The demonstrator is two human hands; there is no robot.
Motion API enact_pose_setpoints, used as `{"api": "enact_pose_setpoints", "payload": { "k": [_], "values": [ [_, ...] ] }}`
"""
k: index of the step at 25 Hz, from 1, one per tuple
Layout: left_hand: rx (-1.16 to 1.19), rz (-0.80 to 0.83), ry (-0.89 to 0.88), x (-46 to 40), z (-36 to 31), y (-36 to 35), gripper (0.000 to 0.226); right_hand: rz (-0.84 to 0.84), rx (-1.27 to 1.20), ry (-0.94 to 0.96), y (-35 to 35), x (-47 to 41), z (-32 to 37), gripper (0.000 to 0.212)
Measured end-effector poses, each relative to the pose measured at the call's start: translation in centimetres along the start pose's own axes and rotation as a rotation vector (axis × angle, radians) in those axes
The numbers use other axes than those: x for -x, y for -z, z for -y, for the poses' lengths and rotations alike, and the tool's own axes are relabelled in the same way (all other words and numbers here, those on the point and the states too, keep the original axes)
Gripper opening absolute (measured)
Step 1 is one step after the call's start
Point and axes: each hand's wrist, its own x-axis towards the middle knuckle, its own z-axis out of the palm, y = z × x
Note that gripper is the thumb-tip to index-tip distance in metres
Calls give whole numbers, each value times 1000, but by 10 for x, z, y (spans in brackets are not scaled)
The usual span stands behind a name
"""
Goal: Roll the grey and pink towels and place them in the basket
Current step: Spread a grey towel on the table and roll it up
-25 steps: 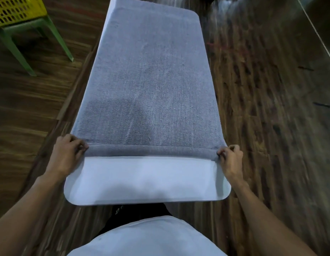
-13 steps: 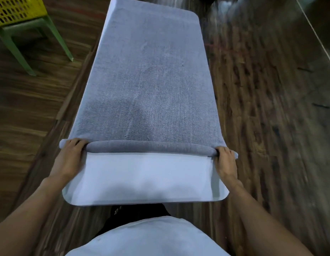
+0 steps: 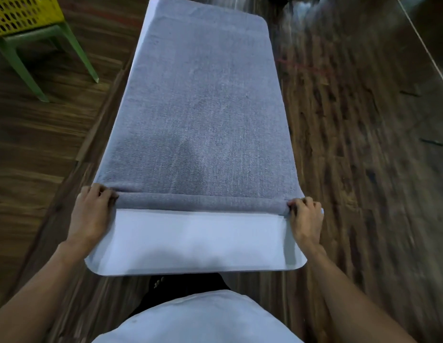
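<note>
Head view: both hands' grip clamps the grey towel's rolled near edge, left hand, right hand.

No legible text (none anywhere)

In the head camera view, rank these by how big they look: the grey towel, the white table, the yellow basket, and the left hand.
1. white table, though the towel hides most of it
2. grey towel
3. left hand and yellow basket: unsure, since the basket is farther away and cut off by the frame
</note>
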Motion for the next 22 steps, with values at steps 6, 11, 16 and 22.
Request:
{"api": "enact_pose_setpoints", "payload": {
  "k": [6,11,16,22],
  "values": [
    [96,116,69,4,-8,-12,36,130,-135,81,-10,4,-1,33],
    [133,182,22,-7,-1,-1,36,164,-99,80,-7,1,1,29],
    [95,385,-59,-2,22,7,41,339,-158,152,5,17,-22,36],
    [227,162,12,-28,24,5,30,208,-329,-90,18,-13,-7,21]
  ]
}}
